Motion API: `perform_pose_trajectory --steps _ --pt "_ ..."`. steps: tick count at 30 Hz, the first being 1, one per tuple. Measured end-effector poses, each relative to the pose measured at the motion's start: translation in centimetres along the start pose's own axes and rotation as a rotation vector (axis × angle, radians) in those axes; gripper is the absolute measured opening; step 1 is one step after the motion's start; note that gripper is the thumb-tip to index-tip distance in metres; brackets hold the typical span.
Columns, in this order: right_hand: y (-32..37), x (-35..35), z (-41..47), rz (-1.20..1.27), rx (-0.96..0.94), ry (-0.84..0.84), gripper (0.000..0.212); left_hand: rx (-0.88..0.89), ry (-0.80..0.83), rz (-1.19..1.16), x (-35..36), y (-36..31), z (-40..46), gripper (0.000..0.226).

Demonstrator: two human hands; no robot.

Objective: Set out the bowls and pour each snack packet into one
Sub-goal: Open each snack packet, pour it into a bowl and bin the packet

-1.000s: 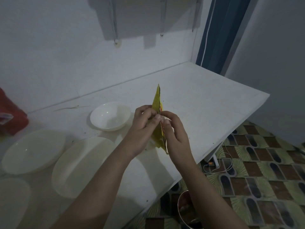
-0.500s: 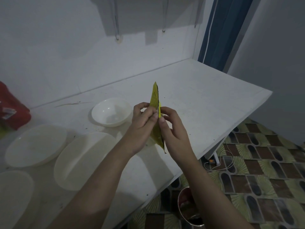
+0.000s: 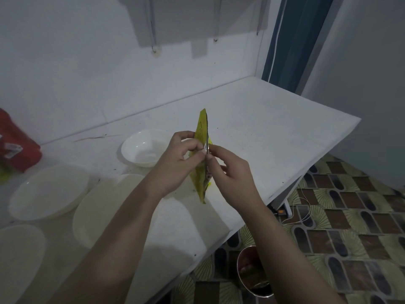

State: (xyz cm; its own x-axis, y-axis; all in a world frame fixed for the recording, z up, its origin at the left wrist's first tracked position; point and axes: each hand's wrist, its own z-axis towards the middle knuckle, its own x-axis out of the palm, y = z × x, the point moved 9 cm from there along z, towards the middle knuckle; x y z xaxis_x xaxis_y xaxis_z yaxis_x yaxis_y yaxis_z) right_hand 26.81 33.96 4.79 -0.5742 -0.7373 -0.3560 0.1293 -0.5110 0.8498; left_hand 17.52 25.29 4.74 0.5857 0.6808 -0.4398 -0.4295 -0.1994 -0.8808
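A yellow snack packet (image 3: pixel 202 132) stands edge-on above the white counter (image 3: pixel 263 132), held between both hands. My left hand (image 3: pixel 175 163) pinches its left face with thumb and fingers. My right hand (image 3: pixel 232 174) pinches the right face at the same height. Just behind my left hand sits a small white bowl (image 3: pixel 140 150), which holds nothing. Two larger white bowls lie at the left: one (image 3: pixel 48 191) and another (image 3: pixel 105 207) partly under my left forearm. Part of a further white bowl (image 3: pixel 17 255) shows at the bottom left.
A red packet (image 3: pixel 17 145) leans against the wall at the far left. The counter's front edge runs diagonally past my right wrist. Below it are a patterned floor, a metal pot (image 3: pixel 252 273) and a white cable (image 3: pixel 302 216). A blue curtain (image 3: pixel 298 40) hangs at the back right.
Both hands with the yellow packet have shifted slightly; the packet's top edge has parted a little between my fingers. The bowls have not moved.
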Motion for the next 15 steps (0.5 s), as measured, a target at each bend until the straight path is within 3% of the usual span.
perform_pose_trajectory --steps 9,15 --pt "0.4 -0.5 0.4 -0.188 0.024 -0.125 0.029 0.074 -0.077 -0.039 0.6 -1.5 -0.8 0.019" --pt "0.5 -1.4 0.5 -0.257 0.039 -0.177 0.020 0.093 -0.180 -0.089 -0.3 -0.4 -0.9 0.018"
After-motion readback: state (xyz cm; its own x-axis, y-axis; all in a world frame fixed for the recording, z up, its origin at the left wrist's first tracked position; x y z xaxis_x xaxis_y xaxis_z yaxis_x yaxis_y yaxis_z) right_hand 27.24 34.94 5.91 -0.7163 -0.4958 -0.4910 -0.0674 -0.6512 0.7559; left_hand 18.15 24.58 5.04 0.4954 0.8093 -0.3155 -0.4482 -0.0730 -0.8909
